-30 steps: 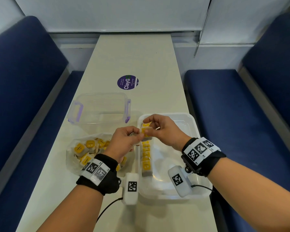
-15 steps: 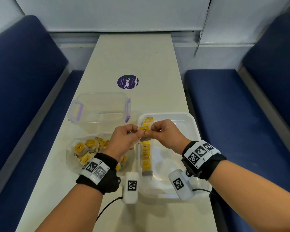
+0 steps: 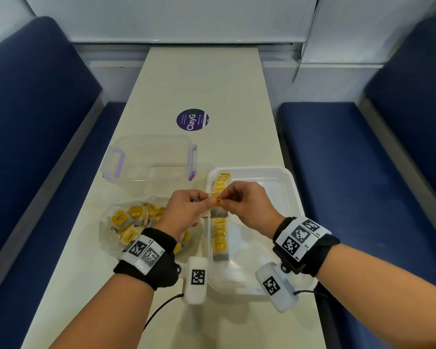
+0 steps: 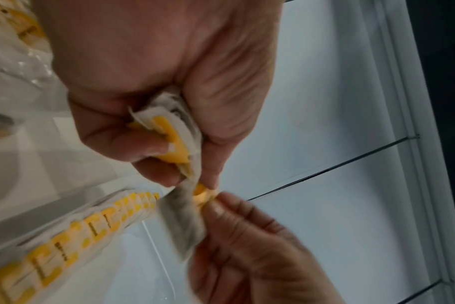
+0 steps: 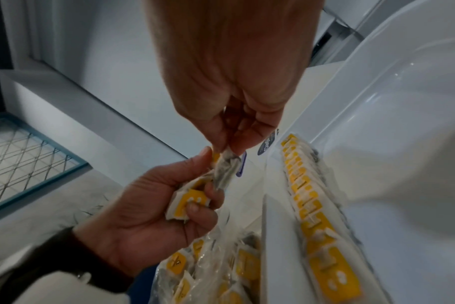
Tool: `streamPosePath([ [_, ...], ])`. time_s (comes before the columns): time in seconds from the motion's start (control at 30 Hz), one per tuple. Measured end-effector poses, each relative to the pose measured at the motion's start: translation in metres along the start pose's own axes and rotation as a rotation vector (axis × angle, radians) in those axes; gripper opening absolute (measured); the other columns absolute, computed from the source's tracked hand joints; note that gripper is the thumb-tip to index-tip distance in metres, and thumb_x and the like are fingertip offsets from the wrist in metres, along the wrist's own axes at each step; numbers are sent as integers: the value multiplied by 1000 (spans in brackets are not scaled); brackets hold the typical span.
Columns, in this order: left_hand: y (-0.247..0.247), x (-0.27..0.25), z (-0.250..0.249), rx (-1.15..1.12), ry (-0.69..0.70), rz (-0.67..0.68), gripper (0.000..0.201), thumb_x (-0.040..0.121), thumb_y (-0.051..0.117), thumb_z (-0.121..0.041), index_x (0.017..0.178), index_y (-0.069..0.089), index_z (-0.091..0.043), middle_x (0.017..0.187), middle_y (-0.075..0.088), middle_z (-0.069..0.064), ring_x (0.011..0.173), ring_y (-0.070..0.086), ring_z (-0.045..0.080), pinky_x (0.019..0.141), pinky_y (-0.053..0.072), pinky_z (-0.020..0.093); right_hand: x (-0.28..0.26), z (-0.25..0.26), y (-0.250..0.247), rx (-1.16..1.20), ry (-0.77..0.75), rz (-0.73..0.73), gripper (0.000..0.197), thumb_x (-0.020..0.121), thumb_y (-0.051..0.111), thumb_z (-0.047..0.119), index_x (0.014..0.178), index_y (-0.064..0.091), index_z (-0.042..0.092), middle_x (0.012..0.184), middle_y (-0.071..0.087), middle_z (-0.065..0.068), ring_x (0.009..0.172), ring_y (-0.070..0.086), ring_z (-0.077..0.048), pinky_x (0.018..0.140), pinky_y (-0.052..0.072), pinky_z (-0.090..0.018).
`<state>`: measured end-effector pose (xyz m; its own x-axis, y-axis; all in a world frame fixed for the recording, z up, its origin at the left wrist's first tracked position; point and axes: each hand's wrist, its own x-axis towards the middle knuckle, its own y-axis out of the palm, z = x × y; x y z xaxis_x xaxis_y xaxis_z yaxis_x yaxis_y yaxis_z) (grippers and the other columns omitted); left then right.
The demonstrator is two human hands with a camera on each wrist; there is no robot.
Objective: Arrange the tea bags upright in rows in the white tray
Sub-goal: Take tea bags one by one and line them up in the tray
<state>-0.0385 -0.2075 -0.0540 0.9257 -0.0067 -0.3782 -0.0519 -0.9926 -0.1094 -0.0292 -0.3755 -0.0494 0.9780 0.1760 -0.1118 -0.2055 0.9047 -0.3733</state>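
Note:
The white tray (image 3: 275, 177) lies on the table's right side. A row of upright yellow-tagged tea bags (image 3: 220, 238) runs along its left wall, also seen in the left wrist view (image 4: 78, 236) and the right wrist view (image 5: 312, 205). Above that row hangs one tea bag (image 3: 219, 212). My right hand (image 3: 224, 199) pinches its top, and my left hand (image 3: 212, 201) touches the same yellow tag (image 4: 203, 193). The left hand's curled fingers also hold a small bunch of tea bags (image 4: 169, 131), seen from the right wrist too (image 5: 190, 203).
A clear plastic bag of loose tea bags (image 3: 134, 220) lies left of the tray, under my left wrist. Behind it stands a clear tub with purple handles (image 3: 149, 157). A round purple sticker (image 3: 192, 119) is on the table further back. Blue benches flank the table.
My right hand came back from the far end of the row to meet the left hand. Both now pinch one tea bag, slightly nearer to me, above the middle of the row.

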Motion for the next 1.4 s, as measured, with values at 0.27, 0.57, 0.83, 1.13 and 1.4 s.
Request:
streamPosePath([
  [0.27, -7, -1, -3, -2, -12, -48, 12, 88, 72, -17, 100, 69, -16, 85, 58, -1, 72, 54, 17, 60, 38, 27, -26, -27, 16, -168, 349, 366, 17, 74, 70, -8, 77, 65, 8, 67, 61, -4, 54, 59, -16, 65, 60, -33],
  [0.57, -9, -3, -2, -12, -17, -53, 10, 89, 70, -13, 99, 70, -12, 86, 59, 5, 73, 51, 21, 51, 36, 24, -25, -39, 32, -400, 290, 461, 22, 68, 75, -4, 85, 66, 7, 66, 56, 5, 57, 58, -12, 65, 56, -26],
  [0.83, -10, -4, -2, -13, -29, -60, 13, 89, 70, -12, 102, 69, -10, 85, 58, 3, 72, 49, 18, 54, 37, 26, -24, -42, 40, -564, 269, 496, 32, 63, 79, 3, 68, 51, 17, 62, 52, 6, 52, 50, -9, 51, 44, -19],
  [1.13, -12, -6, -2, -38, -49, -55, 10, 90, 69, -12, 100, 68, -12, 87, 61, 2, 68, 56, 14, 55, 38, 25, -22, -44, 44, -609, 264, 457, 32, 63, 78, 5, 63, 48, 17, 67, 51, 5, 70, 54, -17, 53, 41, -19],
  [1.4, -8, -4, -5, -248, -147, -21, 16, 97, 60, -30, 94, 60, -14, 90, 64, 9, 63, 65, 16, 56, 42, 28, -19, -42, 38, -603, 223, 453, 29, 62, 85, 21, 75, 60, 13, 79, 57, 0, 72, 53, -18, 59, 44, -25],
])
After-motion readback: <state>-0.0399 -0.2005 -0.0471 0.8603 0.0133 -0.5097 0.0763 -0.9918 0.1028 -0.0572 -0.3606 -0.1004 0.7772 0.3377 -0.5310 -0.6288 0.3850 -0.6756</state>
